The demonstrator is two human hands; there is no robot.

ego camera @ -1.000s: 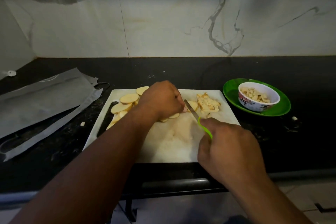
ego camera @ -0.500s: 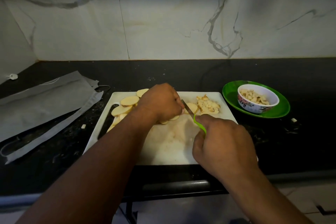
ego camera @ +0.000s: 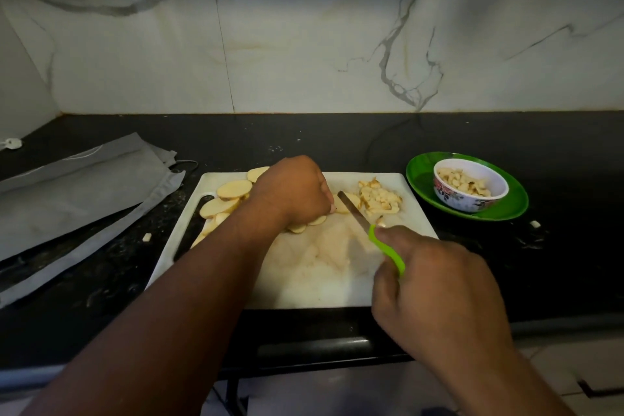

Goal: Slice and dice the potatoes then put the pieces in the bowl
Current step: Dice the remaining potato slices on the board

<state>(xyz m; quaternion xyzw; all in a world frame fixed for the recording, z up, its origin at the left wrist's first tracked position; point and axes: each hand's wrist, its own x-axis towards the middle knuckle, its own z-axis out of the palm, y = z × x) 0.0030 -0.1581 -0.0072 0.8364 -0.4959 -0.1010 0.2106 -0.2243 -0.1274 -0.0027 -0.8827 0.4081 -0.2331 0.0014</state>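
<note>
On the white plastic cutting board (ego camera: 304, 280), the left hand (ego camera: 293, 192) curls its grip down over pale round potato slices (ego camera: 229, 196), while the right hand (ego camera: 435, 284) wraps its grip round the green-handled steel knife (ego camera: 371, 230), blade angled toward the slices. Diced potato pieces (ego camera: 380, 199) lie just beside the blade; the floral white bowl (ego camera: 469, 189), holding more dice, sits on a green round plate (ego camera: 506, 209) on the black desk (ego camera: 337, 142).

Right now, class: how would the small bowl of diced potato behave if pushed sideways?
The bowl would probably slide across the smooth green plate rather than tip, as it looks low and wide. It seems light, only part-filled. Pushed fast, it might catch the plate's raised rim.
</note>
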